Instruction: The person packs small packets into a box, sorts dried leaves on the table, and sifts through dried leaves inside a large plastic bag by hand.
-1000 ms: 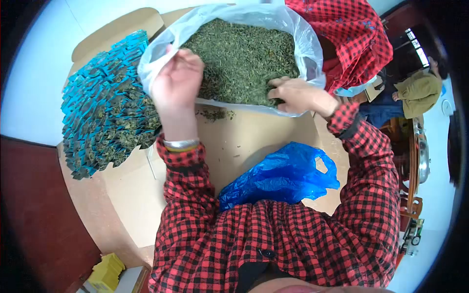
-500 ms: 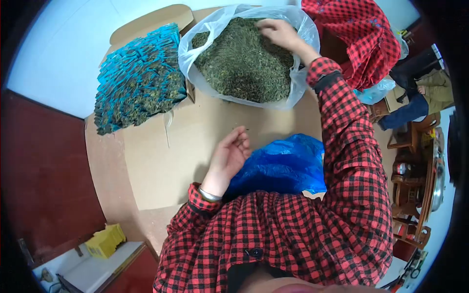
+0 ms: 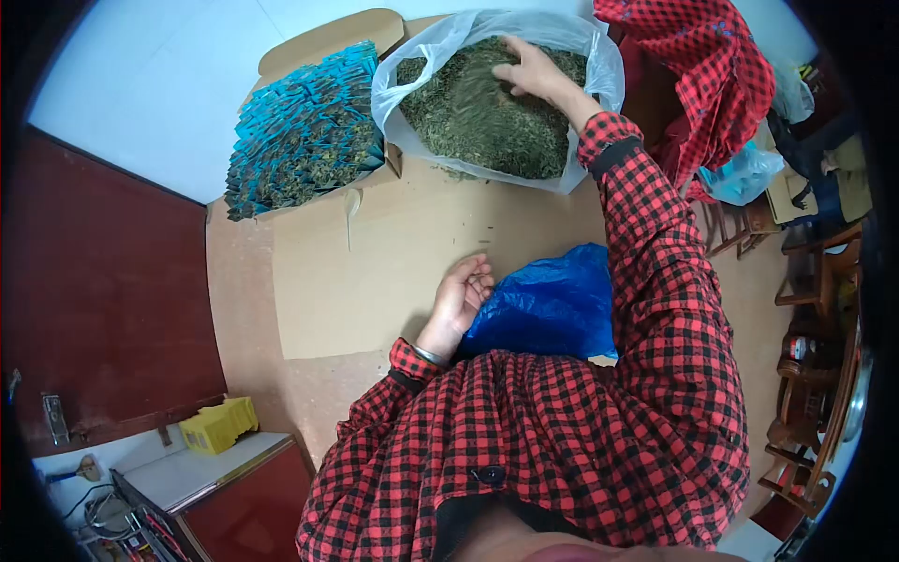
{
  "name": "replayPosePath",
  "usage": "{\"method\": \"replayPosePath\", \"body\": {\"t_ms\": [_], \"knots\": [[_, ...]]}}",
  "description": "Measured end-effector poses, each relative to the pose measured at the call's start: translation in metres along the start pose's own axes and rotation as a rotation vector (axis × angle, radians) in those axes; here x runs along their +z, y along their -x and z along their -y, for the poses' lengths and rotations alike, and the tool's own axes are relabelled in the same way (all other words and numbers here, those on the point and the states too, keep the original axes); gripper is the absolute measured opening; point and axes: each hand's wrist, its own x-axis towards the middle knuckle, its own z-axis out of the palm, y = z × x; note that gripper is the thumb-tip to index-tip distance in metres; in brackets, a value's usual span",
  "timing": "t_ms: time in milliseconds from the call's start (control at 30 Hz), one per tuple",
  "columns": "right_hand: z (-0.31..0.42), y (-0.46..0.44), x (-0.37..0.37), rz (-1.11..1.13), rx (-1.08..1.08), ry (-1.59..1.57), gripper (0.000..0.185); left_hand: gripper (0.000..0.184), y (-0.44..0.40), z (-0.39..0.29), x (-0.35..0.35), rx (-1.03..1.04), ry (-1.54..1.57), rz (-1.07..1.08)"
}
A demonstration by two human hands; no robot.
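Note:
A clear plastic bag (image 3: 613,84) full of dried green chopped leaves (image 3: 468,112) stands at the back, its mouth spread wide. Over those leaves is my right hand (image 3: 532,73), thumb and fingers apart, with the fingertips touching the heap; I see nothing held. Lower down, my left hand (image 3: 465,295) rests half open beside a crumpled blue plastic bag (image 3: 552,304), fingers loosely bent and nothing visible in them. To the back left, many teal packets (image 3: 314,122) packed upright show dried leaves at their open ends.
Cardboard (image 3: 346,290) covers the work surface, with dark leaf bits scattered on it. A thin white spoon-like item (image 3: 352,211) lies below the packets. Red-black checked cloth (image 3: 702,84) hangs at the back right. A yellow container (image 3: 220,426) stands on a lower-left cabinet; wooden chairs (image 3: 824,272) are at the right.
My right hand has shifted slightly across the leaves and its fingers have spread. My left hand remains by the blue bag, fingers still bent. The whole view has shifted a little.

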Motion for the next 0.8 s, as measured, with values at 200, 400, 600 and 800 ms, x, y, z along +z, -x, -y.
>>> {"method": "replayPosePath", "body": {"t_ms": [200, 400, 600, 800], "knots": [[-0.021, 0.027, -0.027, 0.131, -0.188, 0.525, 0.031, 0.020, 0.001, 0.018, -0.008, 0.017, -0.020, 0.036], [-0.033, 0.078, 0.014, 0.185, -0.140, 0.721, 0.021, 0.021, 0.000, 0.018, -0.014, 0.030, -0.023, 0.047], [-0.044, 0.047, 0.050, -0.118, -0.400, 0.678, 0.018, 0.021, 0.000, 0.019, -0.010, 0.052, -0.027, 0.053], [-0.043, 0.046, 0.031, -0.169, -0.293, 0.483, 0.019, 0.020, 0.001, 0.017, -0.014, 0.019, -0.008, 0.063]]}}
